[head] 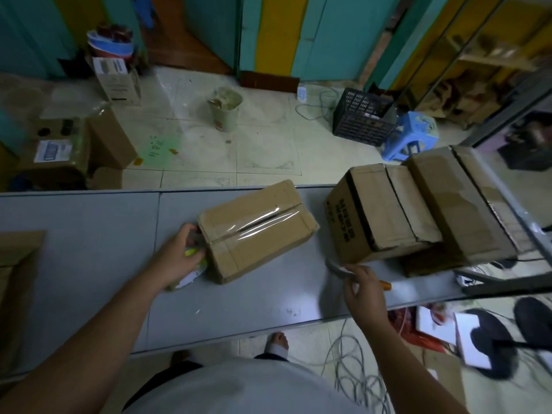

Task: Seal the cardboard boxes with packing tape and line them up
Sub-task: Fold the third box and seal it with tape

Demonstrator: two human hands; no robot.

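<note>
Holding the roll of clear packing tape (pixel 191 271) against the near-left end of the brown cardboard box (pixel 263 243), the left hand (pixel 179 252) had its fingers curled round the roll. The right hand (pixel 363 291) was clenched on a thin tool with an orange end (pixel 384 284), probably a cutter. Its front part was blurred, so I could not tell if a blade was out. The box lay slanted in the middle of the grey table (pixel 89 258), well apart from the stack of brown cardboard boxes (pixel 388 210) at the right. A strip of clear tape (pixel 260 224) lay along its top seam, wrinkled, with a dark gap showing under it.

I judged three risks. If the tape was not yet cut from the roll, a pull by the left hand could lift the strip or drag the light box across the smooth table. The cutter would have to come close to the fingers on the roll, so a fast stroke could reach them or slice the cardboard. The wrinkles could also leave the seam half open.

As for writing, black printed characters (pixel 342 218) ran down the side of the front box of the stack, too blurred to read. A white paper label (pixel 53 150) on a carton on the floor (pixel 79 138) was unreadable too. No brand could be made out.
</note>
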